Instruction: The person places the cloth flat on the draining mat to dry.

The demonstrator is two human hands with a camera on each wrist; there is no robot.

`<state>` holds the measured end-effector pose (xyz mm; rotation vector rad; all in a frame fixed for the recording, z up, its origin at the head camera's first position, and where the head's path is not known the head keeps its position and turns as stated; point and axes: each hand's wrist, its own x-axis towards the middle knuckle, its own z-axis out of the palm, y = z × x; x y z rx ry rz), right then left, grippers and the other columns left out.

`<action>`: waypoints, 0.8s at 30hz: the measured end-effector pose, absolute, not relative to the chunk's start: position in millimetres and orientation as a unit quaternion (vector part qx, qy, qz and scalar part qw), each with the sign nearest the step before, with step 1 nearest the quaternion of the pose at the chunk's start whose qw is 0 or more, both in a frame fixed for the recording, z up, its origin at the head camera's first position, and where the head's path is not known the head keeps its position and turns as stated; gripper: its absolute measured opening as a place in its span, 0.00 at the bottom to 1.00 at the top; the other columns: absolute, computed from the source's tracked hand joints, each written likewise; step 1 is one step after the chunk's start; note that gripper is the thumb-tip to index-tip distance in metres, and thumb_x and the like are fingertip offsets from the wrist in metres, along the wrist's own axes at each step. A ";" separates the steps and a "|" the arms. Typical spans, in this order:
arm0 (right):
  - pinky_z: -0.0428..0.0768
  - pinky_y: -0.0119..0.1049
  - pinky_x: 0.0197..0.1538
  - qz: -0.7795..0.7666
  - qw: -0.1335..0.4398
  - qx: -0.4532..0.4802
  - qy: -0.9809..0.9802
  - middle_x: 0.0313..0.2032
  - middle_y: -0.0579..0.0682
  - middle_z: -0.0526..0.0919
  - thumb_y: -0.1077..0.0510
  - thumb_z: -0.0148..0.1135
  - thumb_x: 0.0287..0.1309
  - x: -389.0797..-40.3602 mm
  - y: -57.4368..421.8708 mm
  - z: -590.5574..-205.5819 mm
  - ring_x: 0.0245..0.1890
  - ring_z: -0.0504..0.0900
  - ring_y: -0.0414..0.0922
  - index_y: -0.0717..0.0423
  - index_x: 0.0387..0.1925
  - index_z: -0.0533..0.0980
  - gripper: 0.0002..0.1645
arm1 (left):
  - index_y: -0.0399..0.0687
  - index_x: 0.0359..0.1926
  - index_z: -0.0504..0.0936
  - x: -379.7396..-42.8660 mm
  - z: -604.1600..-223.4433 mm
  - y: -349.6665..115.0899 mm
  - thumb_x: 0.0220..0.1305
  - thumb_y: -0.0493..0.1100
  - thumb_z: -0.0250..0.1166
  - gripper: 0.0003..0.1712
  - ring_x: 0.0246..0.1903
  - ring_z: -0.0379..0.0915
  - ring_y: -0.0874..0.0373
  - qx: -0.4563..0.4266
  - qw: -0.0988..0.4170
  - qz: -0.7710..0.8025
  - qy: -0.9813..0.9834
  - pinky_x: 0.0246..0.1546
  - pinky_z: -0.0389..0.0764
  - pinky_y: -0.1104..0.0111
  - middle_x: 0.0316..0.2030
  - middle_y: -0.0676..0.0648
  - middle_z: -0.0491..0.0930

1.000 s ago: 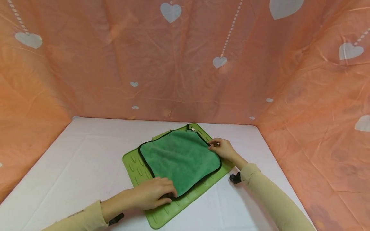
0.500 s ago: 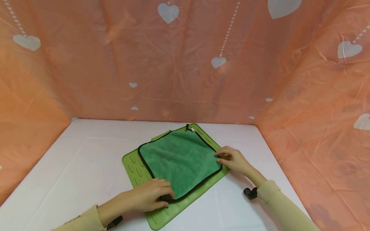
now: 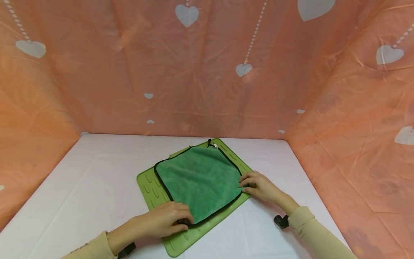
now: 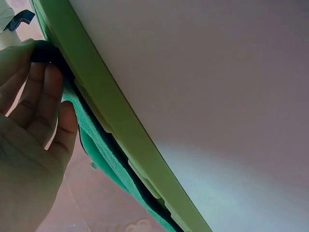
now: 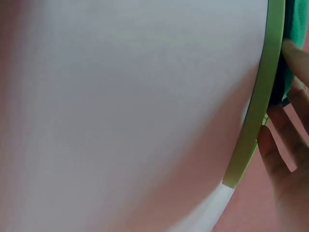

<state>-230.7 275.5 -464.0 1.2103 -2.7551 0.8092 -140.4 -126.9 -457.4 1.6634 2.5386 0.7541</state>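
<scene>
A green towel [image 3: 203, 180] with black edging lies over a larger light green ribbed mat [image 3: 147, 187], turned at an angle on the table. At the towel's near corner my left hand [image 3: 166, 218] pinches the black edge; the left wrist view shows thumb and fingers around that dark edging [image 4: 46, 52]. My right hand [image 3: 263, 187] is at the right corner, thumb and fingertips bent about it. In the right wrist view the thumb [image 5: 297, 60] touches the towel's edge, just above the mat's rim [image 5: 263, 87]. The right corner itself is mostly covered by fingers.
A white cloth covers the table [image 3: 81, 187]. Behind it and at both sides hang orange sheets [image 3: 207, 90] printed with pale hearts. A black loop and white tag [image 3: 213, 144] stick out at the towel's far corner.
My right hand has slid along the towel's right edge, nearer to me, down to the right corner. The left hand stays at the near corner, and the towel lies almost as before.
</scene>
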 end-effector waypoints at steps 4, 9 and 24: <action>0.81 0.49 0.56 0.256 0.014 0.381 -0.888 0.49 0.45 0.84 0.64 0.72 0.64 -229.0 278.8 -462.7 0.53 0.80 0.50 0.47 0.42 0.86 0.09 | 0.57 0.50 0.86 -140.7 -457.7 -126.3 0.72 0.45 0.69 0.08 0.40 0.74 0.70 0.541 0.004 0.242 0.806 0.40 0.76 0.78 0.41 0.61 0.81; 0.80 0.48 0.55 0.233 -0.009 0.388 -0.892 0.49 0.45 0.82 0.65 0.70 0.65 -225.5 282.8 -458.7 0.54 0.77 0.49 0.45 0.41 0.86 0.10 | 0.58 0.49 0.88 -139.3 -458.1 -126.7 0.72 0.45 0.69 0.08 0.41 0.75 0.71 0.551 0.011 0.238 0.800 0.39 0.75 0.81 0.41 0.61 0.81; 0.84 0.39 0.44 0.344 0.010 0.350 -0.871 0.44 0.50 0.85 0.65 0.69 0.67 -255.9 264.1 -447.0 0.42 0.83 0.43 0.59 0.47 0.86 0.08 | 0.51 0.48 0.87 -160.6 -449.8 -136.1 0.72 0.42 0.68 0.07 0.38 0.77 0.70 0.509 0.003 0.297 0.808 0.38 0.80 0.77 0.42 0.57 0.81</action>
